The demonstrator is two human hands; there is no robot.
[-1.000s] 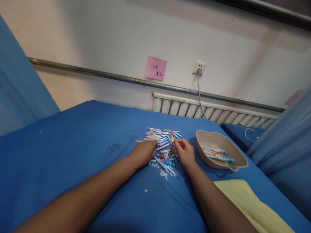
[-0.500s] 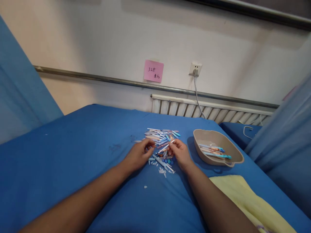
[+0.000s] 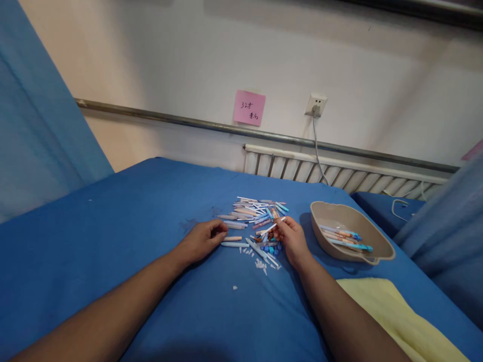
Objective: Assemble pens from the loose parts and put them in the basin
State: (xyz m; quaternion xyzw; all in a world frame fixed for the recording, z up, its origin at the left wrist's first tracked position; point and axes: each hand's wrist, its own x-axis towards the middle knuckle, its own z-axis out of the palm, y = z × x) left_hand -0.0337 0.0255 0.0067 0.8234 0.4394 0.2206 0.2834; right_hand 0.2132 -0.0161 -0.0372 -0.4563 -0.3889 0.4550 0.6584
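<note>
My right hand (image 3: 292, 239) pinches a thin white stick, like a pen refill (image 3: 272, 227), tilted above the pile. To the left, my left hand (image 3: 202, 241) is low over the sheet with fingers curled, thumb and fingertips at the end of a peach pen barrel (image 3: 234, 238). A pale blue pen barrel (image 3: 234, 245) lies just in front of it. Beyond and between the hands spreads a pile of pen barrels and white refills (image 3: 247, 211). Small blue pieces (image 3: 270, 249) and small white tips (image 3: 260, 264) lie nearer to me.
A beige basin (image 3: 352, 221) on the right contains several assembled-looking pens (image 3: 345, 238). A yellow cloth (image 3: 392, 306) lies in front of it. The blue sheet (image 3: 151, 216) reaches back to a wall with a radiator (image 3: 294, 166). Blue curtains (image 3: 56, 105) hang on both sides.
My left hand has drawn left, away from my right hand, to the barrels at the pile's left side. My right hand still holds the white refill. The view has shifted slightly.
</note>
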